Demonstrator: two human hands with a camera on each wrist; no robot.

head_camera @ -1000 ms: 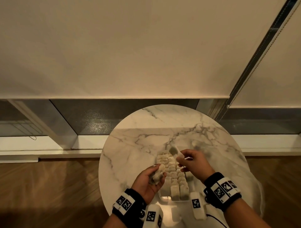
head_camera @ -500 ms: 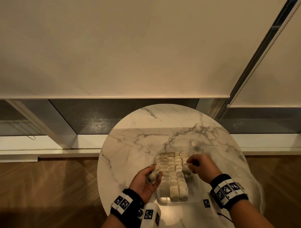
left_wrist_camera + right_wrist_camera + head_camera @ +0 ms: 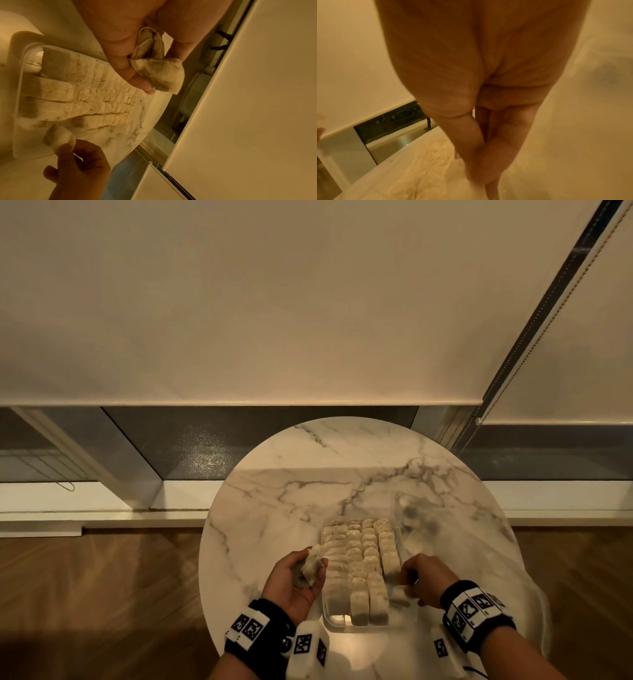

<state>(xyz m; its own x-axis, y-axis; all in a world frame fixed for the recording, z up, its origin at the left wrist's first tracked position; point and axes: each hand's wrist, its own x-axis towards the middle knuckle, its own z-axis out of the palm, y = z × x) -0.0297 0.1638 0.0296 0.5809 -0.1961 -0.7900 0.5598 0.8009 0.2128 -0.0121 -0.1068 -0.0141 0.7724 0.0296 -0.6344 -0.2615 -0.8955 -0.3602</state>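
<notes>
The left hand (image 3: 294,583) sits palm up at the tray's (image 3: 337,623) left edge. Its thumb and fingers are curled round a bunch (image 3: 310,568) of tea bags. These are small cream paper pillows, puffy and mottled with darker brown where the tea lies inside. In the left wrist view the thumb presses the front one of the bunch (image 3: 159,75) against the fingers, and thin white string (image 3: 145,40) loops round the ones behind. The right hand (image 3: 424,580) is at the near right corner of the tray. Its thumb and forefinger pinch the top of a single bag (image 3: 58,135), and its other fingers are curled in. This bag is pale like the rest and darker at its lower end. Whether it touches the tray floor I cannot tell. The right wrist view (blurred) shows only thumb and fingers (image 3: 476,155) pressed together over pale paper. The tray is clear plastic and holds four tight rows (image 3: 359,570) of bags standing on edge. The rightmost row stops short of the near wall, just beyond the single bag. The tray stands on a round marble table (image 3: 342,474), near its front edge.
</notes>
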